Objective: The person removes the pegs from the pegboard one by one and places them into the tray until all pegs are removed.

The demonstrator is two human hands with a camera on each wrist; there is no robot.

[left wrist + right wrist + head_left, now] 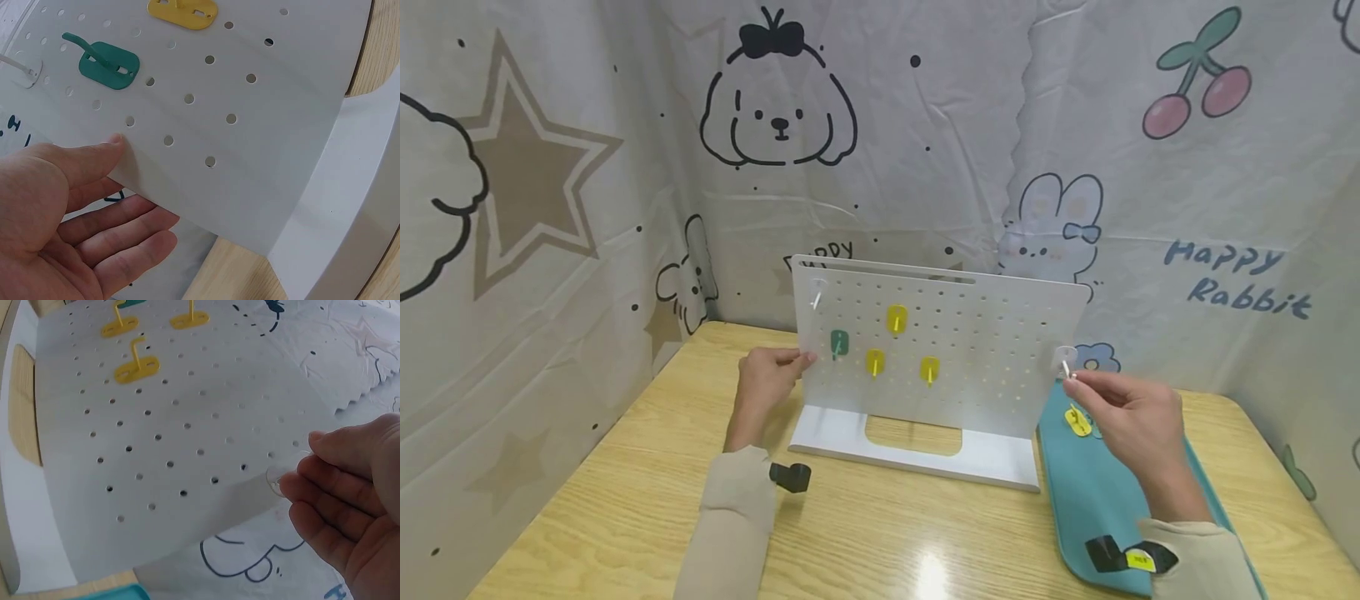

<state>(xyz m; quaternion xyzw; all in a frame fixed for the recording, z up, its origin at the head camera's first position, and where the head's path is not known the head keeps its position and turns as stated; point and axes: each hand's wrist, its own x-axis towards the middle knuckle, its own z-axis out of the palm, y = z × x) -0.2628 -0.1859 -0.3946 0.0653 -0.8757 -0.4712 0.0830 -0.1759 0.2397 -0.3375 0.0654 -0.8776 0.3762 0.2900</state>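
A white pegboard (pixel 977 342) stands upright on its white base (pixel 835 433). My left hand (pixel 767 379) pinches its left edge, thumb on the front face and fingertips behind, as the left wrist view (pixel 81 206) shows. Between the thumb and fingers of my right hand (pixel 1138 417) is a clear hook (pixel 1065 358), held at the board's right edge; in the right wrist view (pixel 273 481) the fingers mostly hide it. Mounted on the board are a green hook (pixel 839 343), three yellow hooks (pixel 897 320) and another clear hook (pixel 817 294) at upper left.
A teal tray (pixel 1090 517) lies right of the board, partly under my right arm. In it are a yellow hook (pixel 1078 422) and a partly hidden greenish piece. The wooden table (pixel 865 533) meets a printed cloth (pixel 917 167) behind and at the sides.
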